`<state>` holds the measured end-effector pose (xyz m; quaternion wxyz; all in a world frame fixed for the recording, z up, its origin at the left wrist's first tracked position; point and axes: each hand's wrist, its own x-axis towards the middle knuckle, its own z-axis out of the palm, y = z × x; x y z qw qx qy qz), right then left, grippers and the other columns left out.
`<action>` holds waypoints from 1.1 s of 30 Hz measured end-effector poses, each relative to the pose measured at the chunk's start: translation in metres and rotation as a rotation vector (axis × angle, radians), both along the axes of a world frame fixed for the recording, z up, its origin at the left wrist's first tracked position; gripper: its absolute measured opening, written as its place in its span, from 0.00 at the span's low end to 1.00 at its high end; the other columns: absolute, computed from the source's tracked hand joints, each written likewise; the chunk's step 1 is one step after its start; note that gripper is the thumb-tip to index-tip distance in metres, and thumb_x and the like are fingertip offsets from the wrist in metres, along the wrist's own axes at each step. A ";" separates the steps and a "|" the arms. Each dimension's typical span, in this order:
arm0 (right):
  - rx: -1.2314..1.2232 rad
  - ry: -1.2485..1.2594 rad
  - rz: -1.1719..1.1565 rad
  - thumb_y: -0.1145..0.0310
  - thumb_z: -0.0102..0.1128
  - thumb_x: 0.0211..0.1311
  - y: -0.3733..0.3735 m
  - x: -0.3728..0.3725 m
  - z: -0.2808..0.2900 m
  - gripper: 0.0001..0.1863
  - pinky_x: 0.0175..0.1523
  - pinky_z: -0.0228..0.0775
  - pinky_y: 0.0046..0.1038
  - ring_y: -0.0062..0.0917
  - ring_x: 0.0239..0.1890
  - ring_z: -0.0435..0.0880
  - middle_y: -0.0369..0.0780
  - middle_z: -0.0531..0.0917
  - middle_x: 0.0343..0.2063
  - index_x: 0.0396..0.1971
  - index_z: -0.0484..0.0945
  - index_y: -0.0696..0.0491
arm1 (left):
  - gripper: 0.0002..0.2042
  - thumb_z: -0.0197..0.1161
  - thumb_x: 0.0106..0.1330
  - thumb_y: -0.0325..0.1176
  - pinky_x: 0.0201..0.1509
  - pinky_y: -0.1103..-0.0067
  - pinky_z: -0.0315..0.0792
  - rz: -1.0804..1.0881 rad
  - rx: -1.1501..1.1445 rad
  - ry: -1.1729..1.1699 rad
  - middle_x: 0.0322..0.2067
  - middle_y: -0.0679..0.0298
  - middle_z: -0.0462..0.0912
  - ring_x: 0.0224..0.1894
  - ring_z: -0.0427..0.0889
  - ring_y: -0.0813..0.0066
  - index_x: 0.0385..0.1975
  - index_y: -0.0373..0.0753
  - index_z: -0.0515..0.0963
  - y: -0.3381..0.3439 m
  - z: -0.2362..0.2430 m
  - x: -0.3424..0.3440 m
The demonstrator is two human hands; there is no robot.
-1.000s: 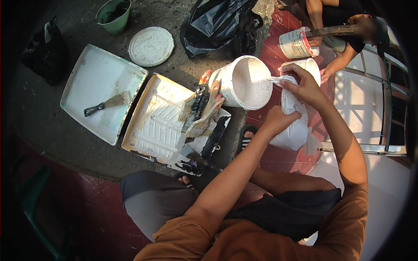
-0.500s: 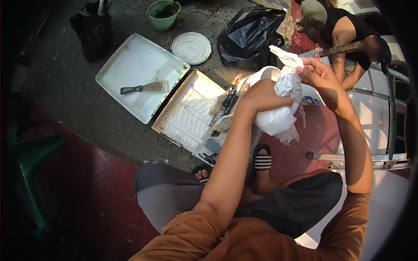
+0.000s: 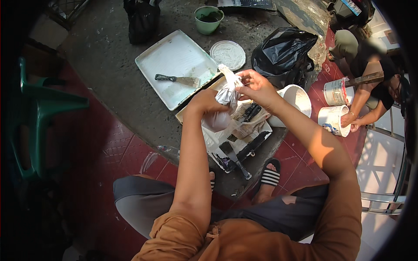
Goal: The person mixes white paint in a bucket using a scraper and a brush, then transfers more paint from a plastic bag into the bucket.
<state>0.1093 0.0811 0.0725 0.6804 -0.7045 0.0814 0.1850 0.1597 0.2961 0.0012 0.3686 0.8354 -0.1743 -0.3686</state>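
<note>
A white plastic bag [image 3: 216,118], twisted at its neck, is held over a paint tray [image 3: 259,139] that carries brushes [image 3: 249,114] and a scraper [image 3: 239,164]. My left hand [image 3: 204,101] grips the bag's body from the left. My right hand [image 3: 254,87] pinches the gathered neck near the top. A wide white bucket [image 3: 299,102] stands just to the right. Behind the bag lies a second, pale tray [image 3: 170,61] with another scraper [image 3: 167,77] in it.
A green bowl [image 3: 209,26], a white lid [image 3: 227,56] and black bags [image 3: 281,52] sit on the grey concrete [image 3: 104,69]. A co-worker [image 3: 372,82] crouches at the right, hands at a smaller bucket [image 3: 331,119]. A green chair [image 3: 41,104] stands at the left.
Both hands have moved leftward in the picture with the bag, from beside the bucket to over the paint tray. The view has shifted, and the co-worker now bends lower over the smaller bucket.
</note>
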 end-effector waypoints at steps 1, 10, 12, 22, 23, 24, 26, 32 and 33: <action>0.005 -0.003 0.009 0.72 0.69 0.63 0.000 0.001 -0.003 0.25 0.51 0.83 0.27 0.21 0.48 0.83 0.40 0.78 0.50 0.58 0.71 0.55 | 0.34 0.77 0.39 0.54 0.47 0.68 0.79 -0.018 0.039 -0.011 0.37 0.51 0.89 0.39 0.88 0.60 0.46 0.36 0.85 0.001 -0.001 0.004; 0.119 -0.067 -0.002 0.79 0.62 0.66 -0.023 0.024 -0.115 0.21 0.48 0.85 0.31 0.23 0.46 0.84 0.38 0.79 0.43 0.56 0.71 0.52 | 0.37 0.77 0.41 0.57 0.55 0.64 0.77 0.102 0.092 -0.234 0.46 0.49 0.86 0.50 0.85 0.54 0.49 0.38 0.83 -0.021 -0.074 -0.014; 0.086 -0.170 -0.001 0.80 0.61 0.65 -0.031 0.038 -0.122 0.20 0.48 0.84 0.29 0.23 0.44 0.85 0.40 0.81 0.44 0.56 0.71 0.53 | 0.37 0.78 0.43 0.52 0.61 0.64 0.74 0.282 -0.038 -0.557 0.54 0.49 0.81 0.58 0.79 0.50 0.53 0.36 0.80 -0.023 -0.073 -0.014; -0.347 -0.550 0.048 0.80 0.61 0.60 -0.035 0.040 -0.127 0.16 0.48 0.79 0.30 0.28 0.43 0.85 0.41 0.81 0.44 0.48 0.76 0.54 | 0.33 0.78 0.49 0.49 0.66 0.54 0.61 0.854 0.303 -0.631 0.56 0.51 0.70 0.61 0.67 0.50 0.53 0.39 0.75 -0.047 -0.082 -0.069; -0.339 -0.552 0.053 0.80 0.61 0.60 -0.032 0.040 -0.122 0.16 0.48 0.79 0.30 0.28 0.43 0.85 0.41 0.81 0.44 0.48 0.76 0.54 | 0.35 0.79 0.49 0.48 0.66 0.55 0.61 0.864 0.261 -0.669 0.55 0.51 0.70 0.61 0.67 0.50 0.55 0.39 0.74 -0.044 -0.086 -0.065; -0.372 -0.577 0.046 0.80 0.61 0.60 -0.039 0.039 -0.121 0.15 0.49 0.79 0.29 0.30 0.44 0.84 0.41 0.81 0.44 0.48 0.77 0.54 | 0.36 0.79 0.49 0.48 0.66 0.56 0.62 0.868 0.206 -0.704 0.55 0.51 0.69 0.62 0.67 0.50 0.56 0.38 0.73 -0.046 -0.087 -0.060; -0.406 -0.603 0.038 0.80 0.60 0.59 -0.051 0.039 -0.119 0.15 0.49 0.78 0.29 0.31 0.45 0.84 0.42 0.80 0.43 0.47 0.77 0.54 | 0.34 0.78 0.50 0.47 0.65 0.57 0.63 0.823 0.146 -0.679 0.54 0.50 0.70 0.61 0.68 0.49 0.55 0.37 0.75 -0.049 -0.087 -0.051; -0.572 -0.759 0.239 0.81 0.55 0.57 -0.070 0.028 -0.116 0.15 0.54 0.76 0.35 0.42 0.49 0.82 0.44 0.79 0.46 0.45 0.79 0.55 | 0.23 0.69 0.59 0.44 0.60 0.64 0.71 0.748 -0.163 -0.492 0.50 0.47 0.79 0.54 0.78 0.51 0.48 0.33 0.83 -0.022 -0.088 -0.030; -0.540 -0.763 0.300 0.83 0.54 0.56 -0.071 0.026 -0.117 0.17 0.58 0.74 0.38 0.44 0.52 0.80 0.44 0.79 0.47 0.45 0.79 0.54 | 0.21 0.66 0.62 0.44 0.58 0.66 0.73 0.776 -0.275 -0.366 0.48 0.46 0.82 0.51 0.81 0.52 0.47 0.33 0.84 -0.019 -0.085 -0.025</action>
